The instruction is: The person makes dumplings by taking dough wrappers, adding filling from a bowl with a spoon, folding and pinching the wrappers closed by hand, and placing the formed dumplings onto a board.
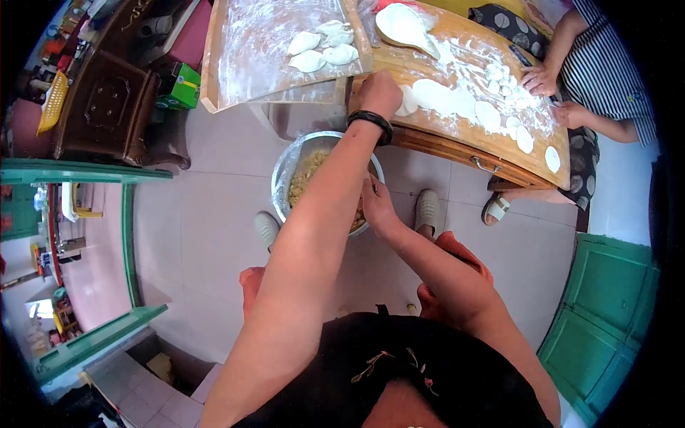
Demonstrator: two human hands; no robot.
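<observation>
My left hand (381,94), with a black bracelet on the wrist, is at the near left corner of the floured wooden board (457,146). Its fingers curl down out of sight, beside a round dough wrapper (407,101). Below, my right hand (378,203) is closed at the right rim of a metal basin (277,178) of chopped filling (307,175). Something small and dark shows at its fingers, too little to name. My left forearm hides part of the basin. Several flat wrappers (488,116) lie in a row along the board.
A floured wooden tray (246,53) at the upper left bears several filled dumplings (307,61). A large dough lump (403,27) rests at the board's back. Another person's hands (540,80) work at the right, by small dough pieces. A drawer handle (486,165) juts from the table front.
</observation>
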